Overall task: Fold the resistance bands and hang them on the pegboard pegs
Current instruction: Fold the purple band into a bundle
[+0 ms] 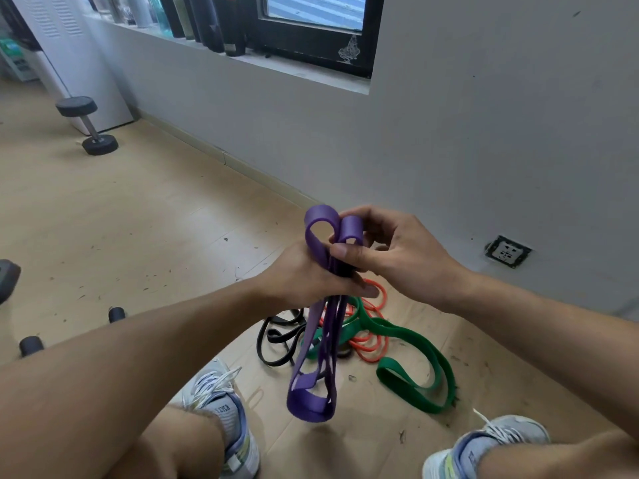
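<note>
Purple flat rubber resistance band, gathered into several loops, hangs between my hands above the floor.

My left hand clenches the bunched strands so the folds cannot slip, while my right hand pinches the top loops to even them. Green, orange and black bands wait in a heap on the wooden floor just beyond, near the wall; no pegboard shows.

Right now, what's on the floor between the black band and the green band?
In the head view, the orange band lies between the black band and the green band; the hanging purple band crosses in front.
</note>
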Tool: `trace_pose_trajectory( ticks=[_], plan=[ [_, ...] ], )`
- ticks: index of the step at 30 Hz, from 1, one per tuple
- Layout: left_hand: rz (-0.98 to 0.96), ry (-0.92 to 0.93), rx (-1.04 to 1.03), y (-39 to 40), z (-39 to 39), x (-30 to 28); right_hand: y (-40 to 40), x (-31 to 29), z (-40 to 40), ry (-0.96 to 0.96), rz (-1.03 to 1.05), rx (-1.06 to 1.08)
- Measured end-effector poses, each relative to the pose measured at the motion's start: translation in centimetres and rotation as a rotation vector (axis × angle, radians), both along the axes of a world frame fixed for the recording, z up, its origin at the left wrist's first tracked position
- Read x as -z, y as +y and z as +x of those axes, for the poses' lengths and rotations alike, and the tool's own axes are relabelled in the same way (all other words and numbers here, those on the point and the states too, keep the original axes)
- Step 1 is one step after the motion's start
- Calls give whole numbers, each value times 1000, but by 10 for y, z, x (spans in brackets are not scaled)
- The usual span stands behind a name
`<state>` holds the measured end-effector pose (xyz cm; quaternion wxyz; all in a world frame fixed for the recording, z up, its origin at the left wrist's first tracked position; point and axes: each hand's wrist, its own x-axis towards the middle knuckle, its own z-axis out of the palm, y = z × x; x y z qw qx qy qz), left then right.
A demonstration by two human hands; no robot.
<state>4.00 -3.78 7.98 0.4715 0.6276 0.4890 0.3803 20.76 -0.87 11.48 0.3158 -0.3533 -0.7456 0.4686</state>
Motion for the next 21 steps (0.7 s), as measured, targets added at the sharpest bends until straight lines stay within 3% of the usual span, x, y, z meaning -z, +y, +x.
trace_pose_trajectory(
  ticks=[8,14,21],
  plan=[
    [-73,-91,-5,1,-6,-1,4,-2,3,35,71,4],
    [-79,-39,9,-3,-1,1,1,-1,5,-98,244,29],
    [-105,-55,5,-4,4,1,-5,-4,1,-188,281,44]
  ],
)
